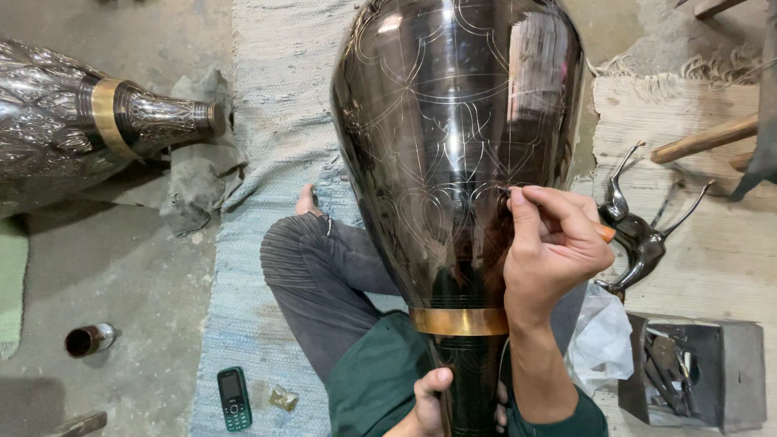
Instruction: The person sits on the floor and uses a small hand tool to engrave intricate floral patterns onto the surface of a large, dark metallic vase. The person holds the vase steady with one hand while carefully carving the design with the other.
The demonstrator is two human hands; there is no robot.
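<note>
A large dark glossy metal vase (453,129) with fine scratched line patterns and a brass band (458,320) near its neck rests across my lap. My right hand (550,243) is closed on a thin engraving tool with an orange handle (607,233), its tip touching the vase's surface at mid-body. My left hand (429,400) grips the narrow dark neck of the vase at the bottom of the view. My legs in grey trousers lie folded under the vase on a pale woven mat (267,121).
A second engraved silver vase with a brass band (73,121) lies at the left on grey cloth. A small cup (87,340), a mobile phone (235,398), a dark metal deer figure (639,235), a box of tools (688,368) and wooden handles (704,139) surround me.
</note>
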